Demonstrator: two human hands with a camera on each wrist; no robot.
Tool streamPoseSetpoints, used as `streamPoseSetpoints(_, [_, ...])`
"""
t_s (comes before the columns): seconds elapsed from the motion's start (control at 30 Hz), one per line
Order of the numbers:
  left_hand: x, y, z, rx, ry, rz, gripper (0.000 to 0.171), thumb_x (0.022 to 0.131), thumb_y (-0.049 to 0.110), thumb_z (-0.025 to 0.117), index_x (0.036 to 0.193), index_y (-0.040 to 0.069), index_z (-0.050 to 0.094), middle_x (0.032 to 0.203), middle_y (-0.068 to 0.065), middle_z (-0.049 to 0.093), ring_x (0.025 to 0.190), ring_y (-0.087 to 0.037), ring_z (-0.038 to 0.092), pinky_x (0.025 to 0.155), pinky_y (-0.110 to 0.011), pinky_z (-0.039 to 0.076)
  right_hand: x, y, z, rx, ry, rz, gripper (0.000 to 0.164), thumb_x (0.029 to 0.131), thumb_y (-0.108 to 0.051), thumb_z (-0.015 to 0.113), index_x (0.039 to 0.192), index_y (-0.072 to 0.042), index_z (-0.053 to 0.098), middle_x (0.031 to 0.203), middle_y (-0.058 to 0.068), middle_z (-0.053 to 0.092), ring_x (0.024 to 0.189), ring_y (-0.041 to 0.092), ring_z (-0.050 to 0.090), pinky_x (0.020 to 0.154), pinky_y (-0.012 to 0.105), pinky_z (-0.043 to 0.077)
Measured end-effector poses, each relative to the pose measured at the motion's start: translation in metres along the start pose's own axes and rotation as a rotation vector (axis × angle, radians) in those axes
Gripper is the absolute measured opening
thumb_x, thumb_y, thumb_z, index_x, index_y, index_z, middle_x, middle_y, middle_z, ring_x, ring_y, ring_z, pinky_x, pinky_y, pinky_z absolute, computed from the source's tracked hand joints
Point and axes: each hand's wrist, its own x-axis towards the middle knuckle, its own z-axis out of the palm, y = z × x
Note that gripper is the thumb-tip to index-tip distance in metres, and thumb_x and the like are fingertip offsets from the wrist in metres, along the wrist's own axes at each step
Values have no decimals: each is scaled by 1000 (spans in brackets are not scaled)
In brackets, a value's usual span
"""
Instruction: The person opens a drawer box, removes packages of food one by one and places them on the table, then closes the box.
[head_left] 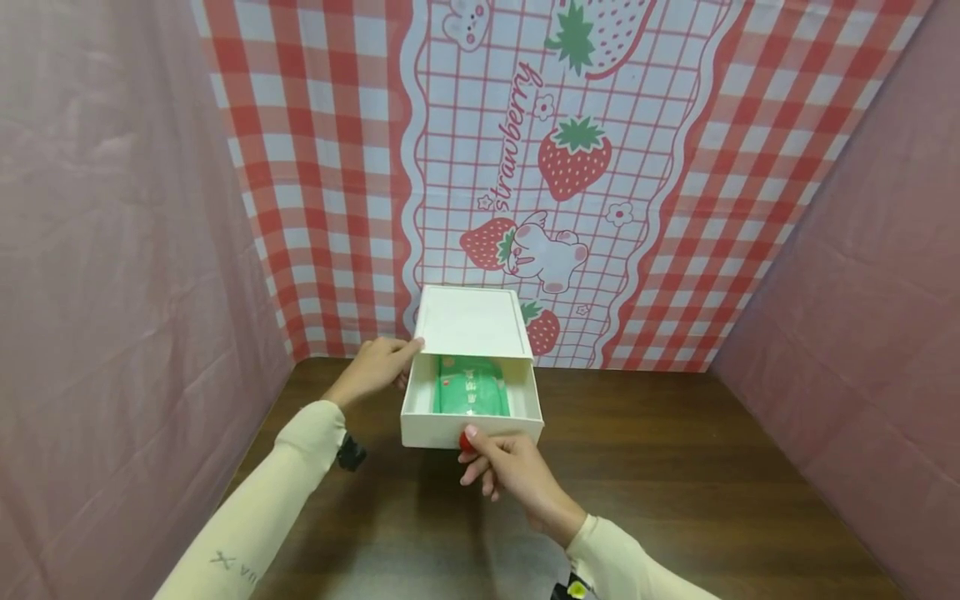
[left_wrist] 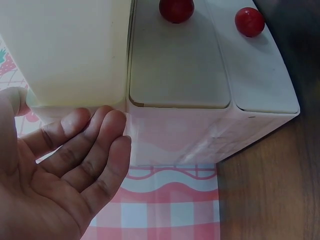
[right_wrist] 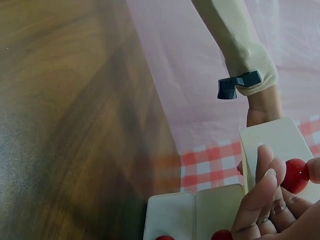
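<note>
A small white drawer cabinet (head_left: 472, 321) stands against the patterned cloth, its top drawer (head_left: 427, 432) pulled out towards me. Inside the drawer lies a green packet (head_left: 471, 387) with pale printing. My right hand (head_left: 517, 471) pinches the drawer's round red knob (right_wrist: 295, 176) between thumb and fingers. At the cabinet's left side, my left hand (head_left: 375, 367) rests with its thumb by the top edge and its fingers against the side, loosely bent in the left wrist view. Two lower drawers, one with a red knob (left_wrist: 250, 21), appear closed there.
A brown wooden tabletop (head_left: 675, 467) spreads around the cabinet. Behind hangs a red-and-white checked strawberry cloth (head_left: 645, 317). Pink curtains (head_left: 127, 292) flank both sides. Each wrist carries a dark camera (head_left: 351, 452).
</note>
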Motion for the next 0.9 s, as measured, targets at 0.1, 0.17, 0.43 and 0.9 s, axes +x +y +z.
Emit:
streamPoseSetpoints(0.1, [-1, 0, 0, -4, -3, -4, 58, 107, 54, 46, 93, 6, 74, 74, -5, 69, 64, -17, 66, 64, -33, 54, -1, 1, 1, 2, -3, 3, 60, 99, -56, 61, 96, 2, 75, 76, 10, 74, 51, 8, 53, 48, 21, 45])
streamPoseSetpoints(0.17, [-1, 0, 0, -8, -2, -5, 58, 107, 54, 45, 94, 5, 74, 75, -5, 69, 64, -17, 66, 64, -33, 54, -2, 1, 1, 3, -5, 9, 60, 99, -57, 61, 97, 2, 75, 76, 10, 74, 51, 8, 53, 48, 21, 45])
streamPoseSetpoints(0.43, [-2, 0, 1, -32, -11, -6, 57, 107, 53, 47, 98, 4, 75, 79, -9, 70, 65, -18, 67, 65, -36, 55, -6, 3, 1, 11, -12, 14, 59, 99, -56, 61, 97, 1, 76, 78, 12, 75, 52, 9, 53, 48, 22, 46])
streamPoseSetpoints(0.9, [-2, 0, 0, -33, -14, 4, 59, 106, 55, 46, 94, 4, 74, 83, -15, 71, 65, -18, 66, 70, -43, 58, -15, 4, 5, 30, -18, 16, 58, 99, -54, 62, 96, 2, 76, 77, 12, 75, 50, 8, 52, 48, 21, 45])
